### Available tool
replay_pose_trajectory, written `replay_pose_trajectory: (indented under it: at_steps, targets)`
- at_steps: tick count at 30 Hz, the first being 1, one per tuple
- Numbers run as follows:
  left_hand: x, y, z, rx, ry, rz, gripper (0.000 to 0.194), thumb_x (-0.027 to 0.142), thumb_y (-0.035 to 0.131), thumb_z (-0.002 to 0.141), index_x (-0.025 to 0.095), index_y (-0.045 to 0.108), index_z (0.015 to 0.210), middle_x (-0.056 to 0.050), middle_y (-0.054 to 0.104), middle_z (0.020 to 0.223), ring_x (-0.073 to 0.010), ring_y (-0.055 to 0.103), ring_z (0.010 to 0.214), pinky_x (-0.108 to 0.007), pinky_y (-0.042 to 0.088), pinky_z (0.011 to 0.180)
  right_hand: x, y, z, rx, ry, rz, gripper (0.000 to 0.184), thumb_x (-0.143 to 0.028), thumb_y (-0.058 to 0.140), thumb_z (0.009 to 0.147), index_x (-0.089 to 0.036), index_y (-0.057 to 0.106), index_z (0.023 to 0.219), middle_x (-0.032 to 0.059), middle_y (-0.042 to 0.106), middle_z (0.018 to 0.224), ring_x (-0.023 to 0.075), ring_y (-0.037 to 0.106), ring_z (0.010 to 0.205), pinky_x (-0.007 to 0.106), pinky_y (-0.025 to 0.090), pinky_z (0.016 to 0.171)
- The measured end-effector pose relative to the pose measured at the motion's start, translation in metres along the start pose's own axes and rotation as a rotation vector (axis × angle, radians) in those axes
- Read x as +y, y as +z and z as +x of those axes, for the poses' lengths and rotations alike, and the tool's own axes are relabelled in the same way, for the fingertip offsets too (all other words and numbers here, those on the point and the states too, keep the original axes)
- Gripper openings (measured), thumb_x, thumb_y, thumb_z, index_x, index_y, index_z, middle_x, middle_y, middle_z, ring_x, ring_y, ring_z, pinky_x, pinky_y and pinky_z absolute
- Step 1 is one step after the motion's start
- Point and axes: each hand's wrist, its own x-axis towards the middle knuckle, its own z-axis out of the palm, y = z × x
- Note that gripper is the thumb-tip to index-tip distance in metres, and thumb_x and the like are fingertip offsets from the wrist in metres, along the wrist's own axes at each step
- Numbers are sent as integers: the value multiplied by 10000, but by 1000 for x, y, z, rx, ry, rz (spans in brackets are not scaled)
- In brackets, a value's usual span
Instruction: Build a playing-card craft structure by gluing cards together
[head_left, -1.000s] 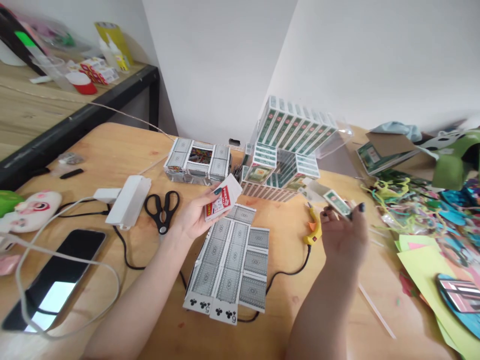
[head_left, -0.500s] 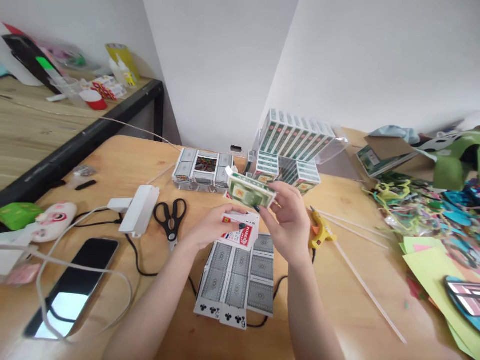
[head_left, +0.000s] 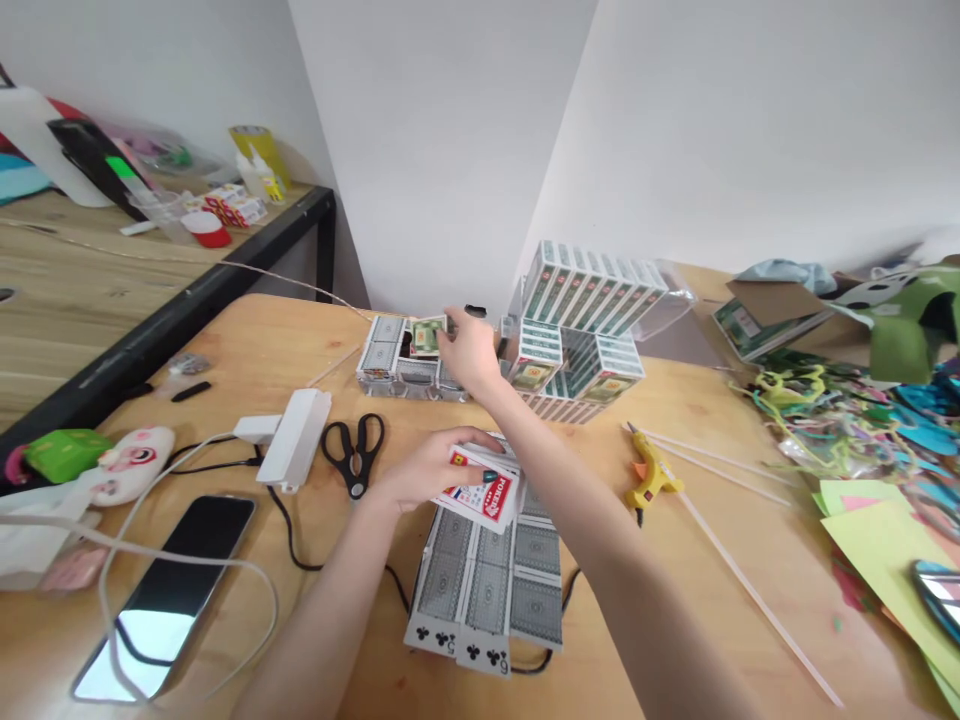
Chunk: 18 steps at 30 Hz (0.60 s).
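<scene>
My left hand (head_left: pixel 431 470) grips a stack of playing cards (head_left: pixel 491 497), and a red-and-white card marked POKER shows on its top face. Beneath it, a panel of joined grey-backed cards (head_left: pixel 491 585) lies on the table, with clubs showing on the near edge. Farther back, my right hand (head_left: pixel 471 350) has its fingers on a green card box (head_left: pixel 426 337). That box is over the middle opening of a long box-shaped build of grey-backed cards (head_left: pixel 382 345). Whether it rests inside is hard to see.
Green-and-white card boxes (head_left: pixel 592 285) stand stacked by the wall. Scissors (head_left: pixel 354 455), a white power strip (head_left: pixel 298 440) and a phone (head_left: pixel 169 590) lie leftward. A yellow glue gun (head_left: pixel 651 475) with glue sticks (head_left: pixel 757 600) lies right, near colored craft scraps (head_left: pixel 802 400).
My right hand has carried the green card box forward and left, from above the card stack to the middle of the card build. My left hand still grips the cards.
</scene>
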Motion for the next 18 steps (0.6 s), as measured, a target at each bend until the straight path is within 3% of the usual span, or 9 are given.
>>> replay_pose_trajectory:
  at_steps: [7, 18]
  targets:
    - [1, -9, -3, -51, 29, 9, 364, 157, 668, 634, 165, 611, 994, -21, 646, 895, -144, 582, 756, -237, 433, 663, -18, -5, 22, -194, -15, -146, 212, -82, 469, 764, -122, 633, 894, 133, 684, 885, 221, 629, 881, 265, 457, 734]
    - [-1, -11, 1, 49, -36, -39, 396, 135, 658, 607, 166, 620, 1000, -13, 646, 855, -116, 562, 672, -208, 395, 592, -31, 2, 35, -301, 50, -236, 246, -60, 497, 749, -95, 661, 929, 171, 683, 909, 242, 663, 854, 284, 524, 661]
